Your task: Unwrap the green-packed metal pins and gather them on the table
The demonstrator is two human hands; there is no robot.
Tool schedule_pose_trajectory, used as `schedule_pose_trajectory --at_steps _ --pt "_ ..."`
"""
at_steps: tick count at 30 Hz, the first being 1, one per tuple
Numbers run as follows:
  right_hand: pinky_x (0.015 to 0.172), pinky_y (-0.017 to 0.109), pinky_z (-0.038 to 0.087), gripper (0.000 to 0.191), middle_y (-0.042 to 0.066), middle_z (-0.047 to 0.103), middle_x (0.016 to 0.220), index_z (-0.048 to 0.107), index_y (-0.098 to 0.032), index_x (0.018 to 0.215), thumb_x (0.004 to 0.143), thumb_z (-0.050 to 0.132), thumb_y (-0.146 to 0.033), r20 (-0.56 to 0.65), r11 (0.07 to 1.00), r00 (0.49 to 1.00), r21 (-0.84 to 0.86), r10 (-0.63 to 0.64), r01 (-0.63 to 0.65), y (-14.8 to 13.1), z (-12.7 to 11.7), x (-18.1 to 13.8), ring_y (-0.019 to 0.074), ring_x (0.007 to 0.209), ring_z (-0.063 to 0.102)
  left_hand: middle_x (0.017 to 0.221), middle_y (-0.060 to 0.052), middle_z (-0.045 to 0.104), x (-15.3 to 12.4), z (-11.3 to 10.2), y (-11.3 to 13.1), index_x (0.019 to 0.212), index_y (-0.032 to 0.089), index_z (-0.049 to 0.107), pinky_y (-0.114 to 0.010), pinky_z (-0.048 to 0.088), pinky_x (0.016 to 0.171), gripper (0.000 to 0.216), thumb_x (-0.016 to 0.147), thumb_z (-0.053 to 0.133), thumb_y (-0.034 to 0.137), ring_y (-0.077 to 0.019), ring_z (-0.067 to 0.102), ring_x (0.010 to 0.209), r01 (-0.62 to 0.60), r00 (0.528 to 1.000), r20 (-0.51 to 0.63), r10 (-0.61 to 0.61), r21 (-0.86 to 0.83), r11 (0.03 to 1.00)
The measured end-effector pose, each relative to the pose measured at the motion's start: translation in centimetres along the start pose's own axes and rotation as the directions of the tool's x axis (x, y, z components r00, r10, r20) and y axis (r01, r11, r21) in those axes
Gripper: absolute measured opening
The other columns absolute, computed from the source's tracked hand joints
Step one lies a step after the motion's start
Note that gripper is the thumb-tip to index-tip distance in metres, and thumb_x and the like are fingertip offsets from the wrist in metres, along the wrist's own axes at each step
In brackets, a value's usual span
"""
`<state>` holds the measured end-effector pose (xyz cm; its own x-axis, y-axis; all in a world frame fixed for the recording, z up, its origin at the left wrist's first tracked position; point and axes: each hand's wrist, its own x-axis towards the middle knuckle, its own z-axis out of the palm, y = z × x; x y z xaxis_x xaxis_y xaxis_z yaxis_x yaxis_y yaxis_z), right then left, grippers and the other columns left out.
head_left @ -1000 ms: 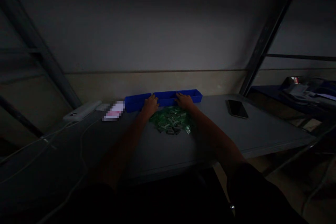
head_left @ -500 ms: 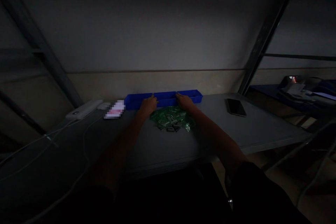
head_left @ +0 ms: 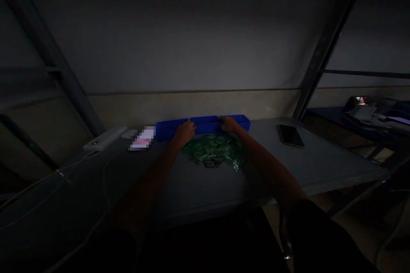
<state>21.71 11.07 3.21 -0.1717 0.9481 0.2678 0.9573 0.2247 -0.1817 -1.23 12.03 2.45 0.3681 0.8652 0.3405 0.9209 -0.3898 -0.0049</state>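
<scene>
The scene is dim. A long blue tray with three compartments stands against the wall at the back of a grey table. Just in front of it lies a pile of small green circuit boards. My left hand rests at the pile's back left, fingers curled by the tray's front wall. My right hand lies at the pile's back right, touching the tray's front wall. Whether either hand holds a board is too dark to see.
A dark phone lies on the table's right side. A white power strip with cables and a blurred pink-white packet sit at the left. Metal shelf uprights flank the table; a cluttered bench stands at far right.
Both hands stay at the back of the pile by the tray. The pile looks pulled slightly toward me and more spread; the camera tilted a little.
</scene>
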Motion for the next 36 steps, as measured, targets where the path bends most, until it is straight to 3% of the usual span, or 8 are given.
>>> schedule_pose_trajectory --at_steps 6,11,14,18,24,36 --pt "0.104 0.031 0.035 0.049 0.008 0.052 0.133 0.049 -0.017 0.130 0.082 0.051 -0.022 0.027 0.999 0.999 -0.017 -0.034 0.035 1.0 0.5 1.3 0.0215 0.122 0.049 0.127 -0.013 0.055 1.2 0.3 -0.1 0.107 0.016 0.063 -0.031 0.046 0.087 0.033 0.091 0.038 0.032 -0.0231 0.058 0.106 0.000 1.000 0.022 -0.001 0.059 0.998" --pt "0.107 0.043 0.029 0.054 0.010 0.036 0.145 0.039 -0.017 0.137 0.086 0.046 -0.033 -0.016 0.985 0.993 -0.130 -0.117 0.114 1.0 1.1 -0.2 0.0238 0.131 0.037 0.133 -0.014 0.049 0.8 0.7 -0.1 0.106 0.015 0.063 -0.035 0.048 0.085 0.034 0.090 0.038 0.031 -0.0253 0.060 0.103 -0.014 1.000 0.014 0.013 0.087 0.996" --pt "0.105 0.047 0.031 0.058 0.010 0.030 0.148 0.031 -0.017 0.141 0.088 0.041 -0.037 -0.035 0.977 0.994 -0.189 -0.105 0.096 0.7 1.6 -1.2 0.0268 0.128 0.041 0.135 -0.015 0.047 0.4 0.8 0.1 0.105 0.014 0.063 -0.037 0.048 0.084 0.034 0.090 0.037 0.031 -0.0264 0.060 0.103 -0.022 1.000 -0.017 0.024 0.098 0.995" --pt "0.099 0.046 0.038 0.058 0.007 0.026 0.150 0.029 -0.020 0.143 0.086 0.039 -0.026 0.002 0.977 0.999 -0.208 -0.038 0.038 0.3 1.3 -1.5 0.0289 0.119 0.051 0.127 -0.016 0.053 0.0 0.3 0.4 0.103 0.013 0.063 -0.036 0.049 0.081 0.034 0.090 0.037 0.032 -0.0268 0.062 0.100 -0.048 0.999 0.013 0.047 0.111 0.993" --pt "0.104 0.036 0.037 0.063 0.001 0.029 0.148 0.030 -0.023 0.142 0.081 0.043 -0.019 0.089 0.990 0.994 -0.119 -0.062 0.072 0.1 -0.2 -2.8 0.0246 0.124 0.047 0.127 -0.016 0.052 -1.7 -0.6 0.7 0.102 0.012 0.063 -0.035 0.049 0.081 0.034 0.091 0.037 0.030 -0.0257 0.062 0.098 -0.074 0.997 0.027 0.071 0.125 0.989" --pt "0.103 0.036 0.039 0.062 0.005 0.026 0.149 0.032 -0.018 0.142 0.081 0.040 -0.017 0.062 0.987 0.993 -0.119 -0.098 0.105 -1.5 -1.0 -7.4 0.0248 0.121 0.050 0.130 -0.011 0.053 -5.5 -2.0 1.2 0.102 0.016 0.064 -0.035 0.048 0.083 0.033 0.090 0.038 0.032 -0.0244 0.062 0.101 -0.078 0.997 0.016 0.077 0.071 0.994"
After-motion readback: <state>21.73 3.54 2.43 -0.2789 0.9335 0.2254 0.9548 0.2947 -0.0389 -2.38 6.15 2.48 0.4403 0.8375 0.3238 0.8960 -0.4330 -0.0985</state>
